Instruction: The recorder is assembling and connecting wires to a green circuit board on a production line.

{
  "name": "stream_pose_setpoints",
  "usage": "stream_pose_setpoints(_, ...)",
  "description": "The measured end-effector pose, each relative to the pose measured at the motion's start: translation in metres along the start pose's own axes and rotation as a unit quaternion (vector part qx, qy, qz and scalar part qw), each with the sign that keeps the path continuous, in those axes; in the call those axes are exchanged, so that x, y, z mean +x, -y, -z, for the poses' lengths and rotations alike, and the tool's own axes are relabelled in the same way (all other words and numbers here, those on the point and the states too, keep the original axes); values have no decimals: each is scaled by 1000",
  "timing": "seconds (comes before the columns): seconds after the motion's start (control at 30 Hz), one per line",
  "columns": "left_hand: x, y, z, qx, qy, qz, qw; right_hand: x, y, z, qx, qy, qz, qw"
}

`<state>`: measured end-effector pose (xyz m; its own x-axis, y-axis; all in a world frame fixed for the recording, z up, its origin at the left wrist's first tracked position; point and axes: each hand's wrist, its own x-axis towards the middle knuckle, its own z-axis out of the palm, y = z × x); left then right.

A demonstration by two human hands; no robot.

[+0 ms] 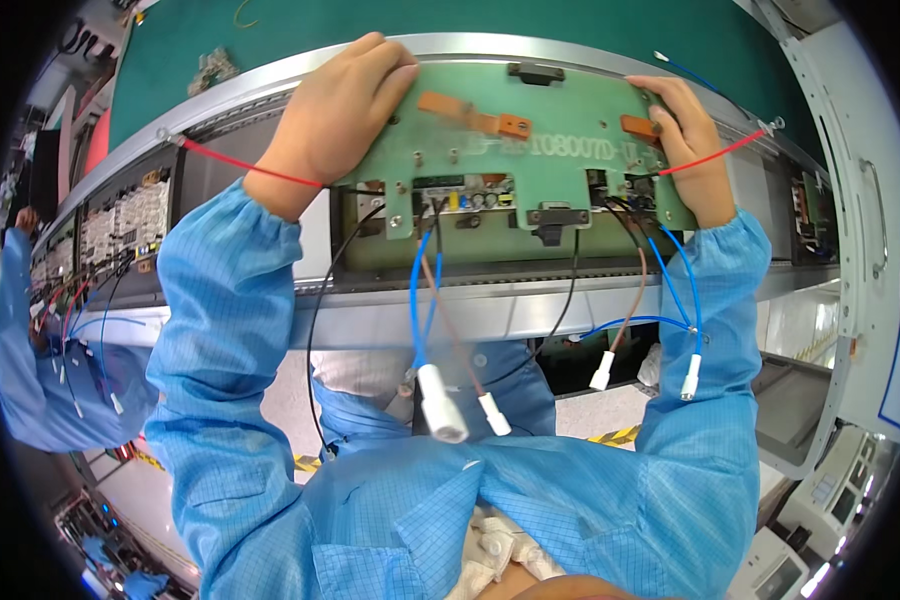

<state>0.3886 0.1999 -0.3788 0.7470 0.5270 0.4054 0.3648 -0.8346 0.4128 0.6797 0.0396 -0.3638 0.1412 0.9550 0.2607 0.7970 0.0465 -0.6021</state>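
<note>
A green fixture plate (555,125) with cut-out windows lies across the rail track in front of me. My left hand (340,120) grips its left far corner, fingers curled over the far edge. At the right end, my right hand (692,140) wraps round the plate's edge near a brown swivel latch (640,128). Another brown latch (475,115) sits at the plate's middle. Circuit board parts (475,195) show through the window below it. Blue, brown and black wires come out, and white connectors (440,405) dangle over the near rail.
The metal near rail (530,312) runs crosswise in front of my body. Red wires (240,165) with ring terminals stretch outward past both wrists. Beyond the track lies a green mat (300,28) with a small clear bag. At left, a co-worker's blue sleeve (20,330) is beside further boards.
</note>
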Motion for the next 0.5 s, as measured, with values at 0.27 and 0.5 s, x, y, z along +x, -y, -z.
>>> stream_pose_setpoints(0.27,-3,11,-6,16,-10,-30,999,-3,-1,-4,-21,8,7,1000)
stream_pose_setpoints(0.5,-5,20,-6,16,7,-57,998,4,-9,-6,-82,25,67,994)
